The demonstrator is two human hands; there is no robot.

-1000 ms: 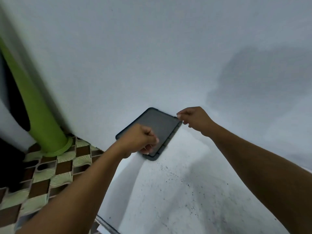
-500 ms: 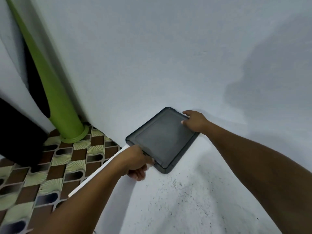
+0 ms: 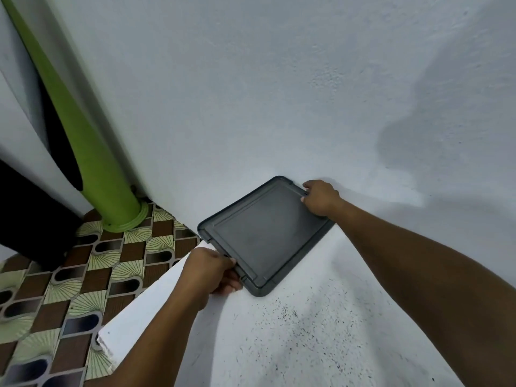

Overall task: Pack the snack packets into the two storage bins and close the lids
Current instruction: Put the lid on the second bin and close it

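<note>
Likely a home; patterned floor tiles (image 3: pixel 83 275) in brown and pale green (decorative, household sort); rough white-painted wall (image 3: pixel 251 93); green pipe (image 3: pixel 92 152) running down to the floor; speckled white ledge (image 3: pixel 279 344).

A white plastered wall (image 3: pixel 279 93) closes off the far side of the dark grey flat plastic lid (image 3: pixel 265 236). The speckled white worktop (image 3: pixel 307 336) in front lies open; a green pipe (image 3: pixel 92 152) stands well left.
</note>
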